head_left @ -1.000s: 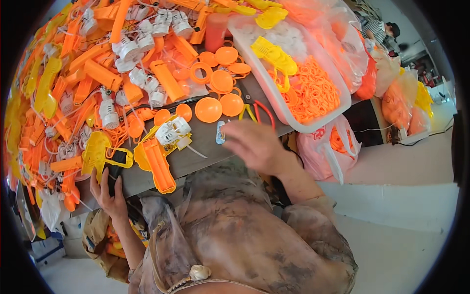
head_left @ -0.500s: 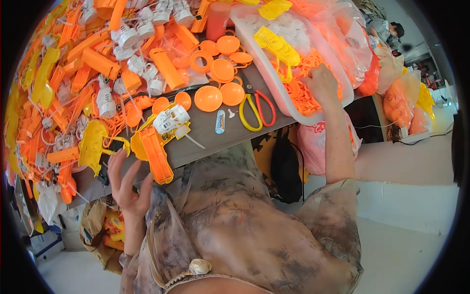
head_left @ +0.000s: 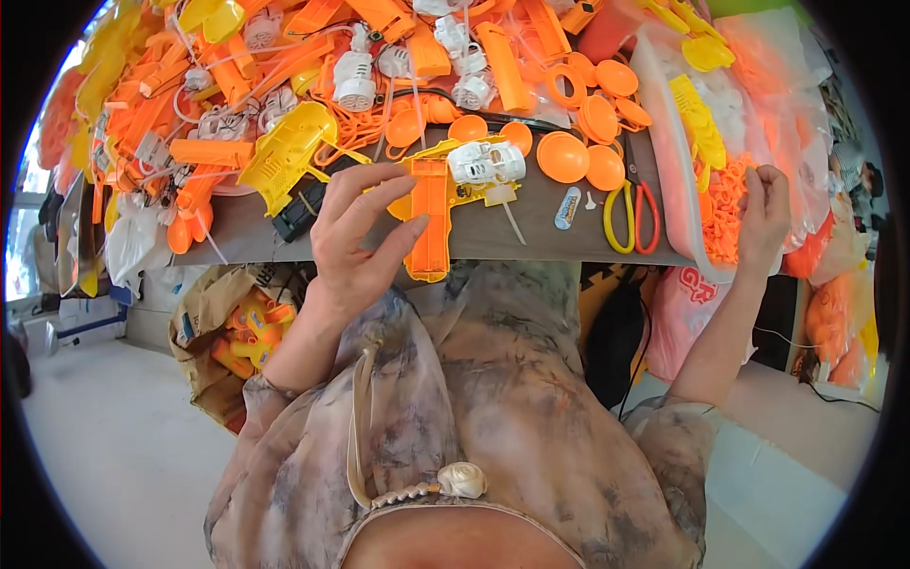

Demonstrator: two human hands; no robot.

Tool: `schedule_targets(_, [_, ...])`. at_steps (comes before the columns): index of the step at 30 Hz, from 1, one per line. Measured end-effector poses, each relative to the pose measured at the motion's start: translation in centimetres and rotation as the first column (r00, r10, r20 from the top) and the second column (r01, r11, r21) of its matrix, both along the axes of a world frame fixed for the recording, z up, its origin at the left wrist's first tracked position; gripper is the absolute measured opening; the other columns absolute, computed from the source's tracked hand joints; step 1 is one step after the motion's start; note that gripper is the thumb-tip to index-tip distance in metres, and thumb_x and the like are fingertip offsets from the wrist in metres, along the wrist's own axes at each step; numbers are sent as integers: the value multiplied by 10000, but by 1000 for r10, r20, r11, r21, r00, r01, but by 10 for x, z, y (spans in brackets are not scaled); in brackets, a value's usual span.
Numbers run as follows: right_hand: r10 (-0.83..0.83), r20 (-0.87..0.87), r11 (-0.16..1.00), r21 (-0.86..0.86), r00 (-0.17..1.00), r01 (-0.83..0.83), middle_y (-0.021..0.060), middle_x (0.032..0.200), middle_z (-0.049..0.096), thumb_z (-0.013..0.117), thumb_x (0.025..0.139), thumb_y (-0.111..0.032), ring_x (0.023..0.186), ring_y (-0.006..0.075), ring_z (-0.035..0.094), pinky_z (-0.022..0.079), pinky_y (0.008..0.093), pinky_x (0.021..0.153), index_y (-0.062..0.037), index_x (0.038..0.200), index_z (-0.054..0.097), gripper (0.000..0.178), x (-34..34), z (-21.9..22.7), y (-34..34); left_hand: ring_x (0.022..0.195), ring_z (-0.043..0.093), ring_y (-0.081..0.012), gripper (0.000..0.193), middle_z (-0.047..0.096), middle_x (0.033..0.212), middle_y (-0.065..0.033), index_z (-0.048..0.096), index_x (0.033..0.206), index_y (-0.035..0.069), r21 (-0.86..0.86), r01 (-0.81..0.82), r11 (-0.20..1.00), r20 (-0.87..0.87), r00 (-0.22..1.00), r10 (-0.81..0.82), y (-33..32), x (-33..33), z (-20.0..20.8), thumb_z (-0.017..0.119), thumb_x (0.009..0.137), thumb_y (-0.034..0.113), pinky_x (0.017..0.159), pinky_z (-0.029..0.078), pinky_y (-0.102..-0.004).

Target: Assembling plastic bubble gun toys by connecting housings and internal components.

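Observation:
A yellow toy-gun shell half (head_left: 464, 196) lies at the table's front edge, with a long orange grip piece (head_left: 431, 213) and a white mechanism with a short clear tube (head_left: 486, 163) on it. My left hand (head_left: 351, 237) is open beside the grip piece, fingers apart; its thumb and fingertips come close to the orange part, and contact is unclear. At the right, my right hand (head_left: 766, 213) dips over the white plastic bin (head_left: 675, 180), fingers curled together at the small orange parts (head_left: 722, 216). Whatever they pinch is hidden.
Scissors with yellow and red handles (head_left: 633, 216), a small sticker-like tag (head_left: 568, 209) and round orange caps (head_left: 563, 156) lie between shell and bin. Orange, yellow and white parts are heaped at left. A paper bag (head_left: 204, 332) of toy pieces stands below.
The view has swung left, so everything sits further right. My left hand has come up to the orange grip piece. My right hand remains at the bin, closer to its right side.

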State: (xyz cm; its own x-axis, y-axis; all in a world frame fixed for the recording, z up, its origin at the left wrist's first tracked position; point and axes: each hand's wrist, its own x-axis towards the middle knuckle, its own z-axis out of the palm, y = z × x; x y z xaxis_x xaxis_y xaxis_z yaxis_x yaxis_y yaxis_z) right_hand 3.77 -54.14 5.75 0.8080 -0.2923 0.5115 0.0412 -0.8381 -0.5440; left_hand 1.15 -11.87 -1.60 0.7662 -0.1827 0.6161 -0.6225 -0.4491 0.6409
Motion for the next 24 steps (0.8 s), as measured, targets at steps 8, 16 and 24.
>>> schedule_targets(8, [805,-81,287,920,588,-266,63,857,598,530,842,99,605,110,576,483,230,523,-6,955,570,159,-70,-53,206,692,601,-144,245,623,768,-92,627,990,-17,-255,287,923,-409,834,-372,-25,-25,15,712,792,101,609,482,-260])
schedule_targets(16, [721,137,668,125,680,-733,113,800,553,725,671,50,604,235,577,451,307,509,6,958,568,330,-70,-80,232,560,537,-63,151,622,708,-41,635,892,-38,-507,-61,860,-772,475,-422,-13,-16,3,629,869,112,506,432,-195])
schedule_targets(24, [711,-76,702,19,700,-711,112,778,551,690,708,36,612,280,576,467,356,519,2,975,558,299,-57,-88,232,757,595,-166,200,641,917,-101,648,946,-1,-3,-6,1000,-329,944,5,-9,-12,-5,687,797,127,647,479,-283])
